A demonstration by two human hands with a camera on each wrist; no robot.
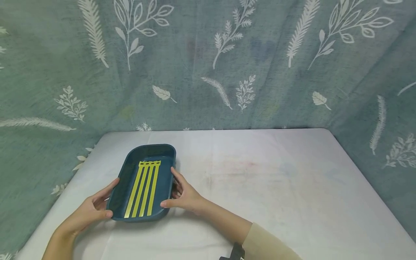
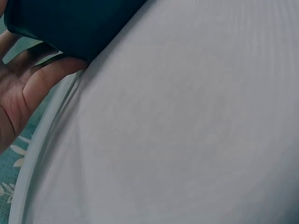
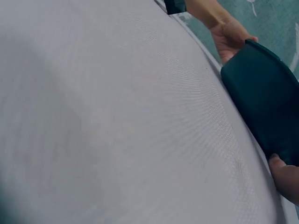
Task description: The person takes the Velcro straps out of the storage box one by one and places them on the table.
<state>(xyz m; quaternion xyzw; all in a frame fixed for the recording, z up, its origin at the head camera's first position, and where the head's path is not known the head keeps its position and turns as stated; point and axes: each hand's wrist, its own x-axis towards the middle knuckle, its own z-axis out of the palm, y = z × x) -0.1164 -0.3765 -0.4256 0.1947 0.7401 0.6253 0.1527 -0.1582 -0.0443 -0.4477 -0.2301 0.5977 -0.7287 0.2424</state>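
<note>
A dark teal tray (image 1: 117,195) with rounded corners and raised walls is held between both hands at the left of the table. Inside it lie several flat yellow-green strips (image 1: 143,191), side by side, with slotted ends toward the tray's far side. My left hand (image 1: 86,215) grips the tray's left side near its front corner, and in the left wrist view its fingers (image 2: 53,74) reach the tray's outer wall. On the opposite side, my right hand (image 1: 185,195) grips the wall, its thumb over the rim. Whether the tray touches the table cannot be told.
A white cloth covers the table (image 1: 276,202), with faint stains near its middle. Behind and at both sides hangs a grey-green curtain (image 1: 182,72) with white leaf prints. A beige sleeve (image 1: 266,243) and a black wrist device (image 1: 235,252) show on the right arm.
</note>
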